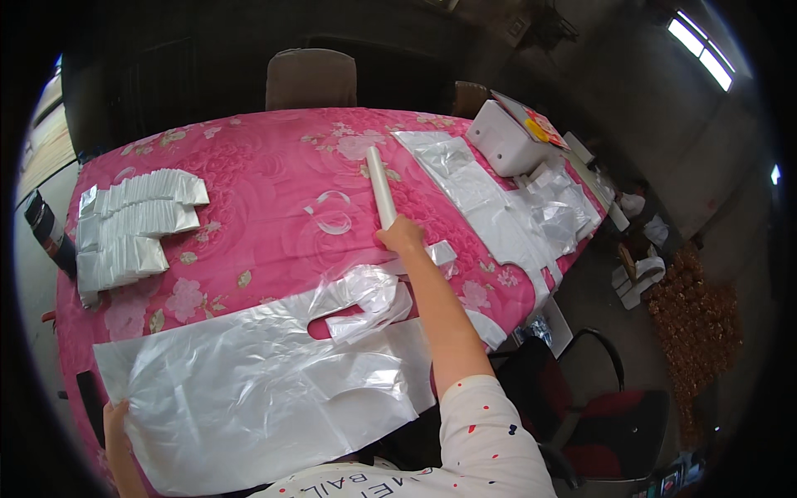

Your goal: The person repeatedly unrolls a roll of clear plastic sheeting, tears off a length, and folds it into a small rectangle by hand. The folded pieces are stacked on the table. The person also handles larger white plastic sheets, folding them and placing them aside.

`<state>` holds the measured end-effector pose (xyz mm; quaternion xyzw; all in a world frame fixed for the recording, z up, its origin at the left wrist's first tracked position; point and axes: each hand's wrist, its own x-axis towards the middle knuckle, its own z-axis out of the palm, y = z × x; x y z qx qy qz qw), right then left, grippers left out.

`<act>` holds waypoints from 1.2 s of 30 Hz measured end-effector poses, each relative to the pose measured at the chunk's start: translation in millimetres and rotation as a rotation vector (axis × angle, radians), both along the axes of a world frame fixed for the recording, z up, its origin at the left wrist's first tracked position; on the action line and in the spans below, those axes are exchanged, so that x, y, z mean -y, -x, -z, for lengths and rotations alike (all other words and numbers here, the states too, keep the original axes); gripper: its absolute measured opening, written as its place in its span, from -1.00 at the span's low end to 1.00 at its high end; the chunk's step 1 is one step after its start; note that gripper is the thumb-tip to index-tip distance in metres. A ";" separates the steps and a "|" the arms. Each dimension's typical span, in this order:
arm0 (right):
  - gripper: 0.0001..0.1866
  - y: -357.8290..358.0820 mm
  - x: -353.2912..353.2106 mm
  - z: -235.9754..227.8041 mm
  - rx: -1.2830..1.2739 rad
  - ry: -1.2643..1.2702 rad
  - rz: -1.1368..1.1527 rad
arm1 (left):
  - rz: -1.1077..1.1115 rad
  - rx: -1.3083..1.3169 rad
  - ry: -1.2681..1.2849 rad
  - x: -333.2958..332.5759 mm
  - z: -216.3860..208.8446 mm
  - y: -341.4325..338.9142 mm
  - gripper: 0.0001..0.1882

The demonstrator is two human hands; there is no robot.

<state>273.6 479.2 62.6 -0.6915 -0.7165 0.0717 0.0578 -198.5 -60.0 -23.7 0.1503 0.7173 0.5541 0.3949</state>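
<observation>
Lying over the near side of the table [274, 216], the plastic bag [241, 407] was pinched at its left edge by the left hand [116, 419], seemingly to keep it flat, while the right hand [403, 236] clasped a pale roll [381, 184] by its near end.

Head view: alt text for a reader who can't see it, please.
A person's right hand grips a pale roll; the left hand touches a large translucent plastic bag spread on a pink floral tablecloth. Folded plastic bundles lie in rows at left.

Hands [404, 236] on roll [381, 184] and bag [241, 407]
</observation>
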 end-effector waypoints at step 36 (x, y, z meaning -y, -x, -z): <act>-0.50 50.4 115.4 -10.6 0.070 0.506 -0.706 | -0.172 -0.096 0.039 -58.2 -33.4 12.5 -0.81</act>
